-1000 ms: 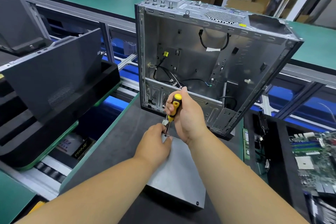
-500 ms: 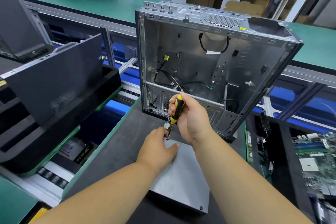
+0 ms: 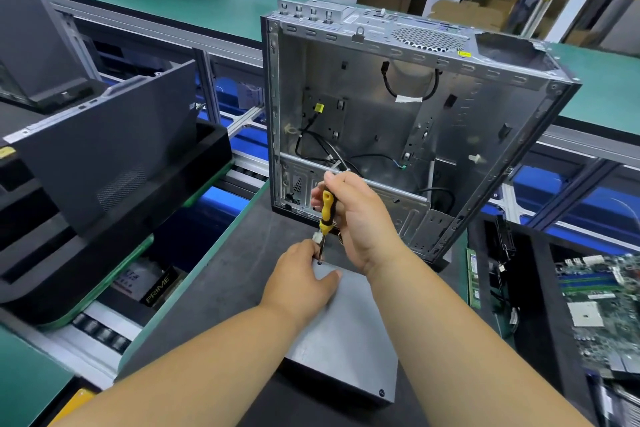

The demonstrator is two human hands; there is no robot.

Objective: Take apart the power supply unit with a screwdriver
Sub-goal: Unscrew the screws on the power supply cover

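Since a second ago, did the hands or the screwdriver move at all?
Hardly. The right hand still grips the screwdriver, tip down at the same corner of the grey box. The left hand still rests on the box, fingers by the shaft. The case behind stays upright. Only the camera shifted a little.

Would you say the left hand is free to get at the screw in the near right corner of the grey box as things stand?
Probably yes: that screw lies bare on the grey box, nothing over it. But the left hand is pressing the far corner beside the screwdriver, so it would have to let go.
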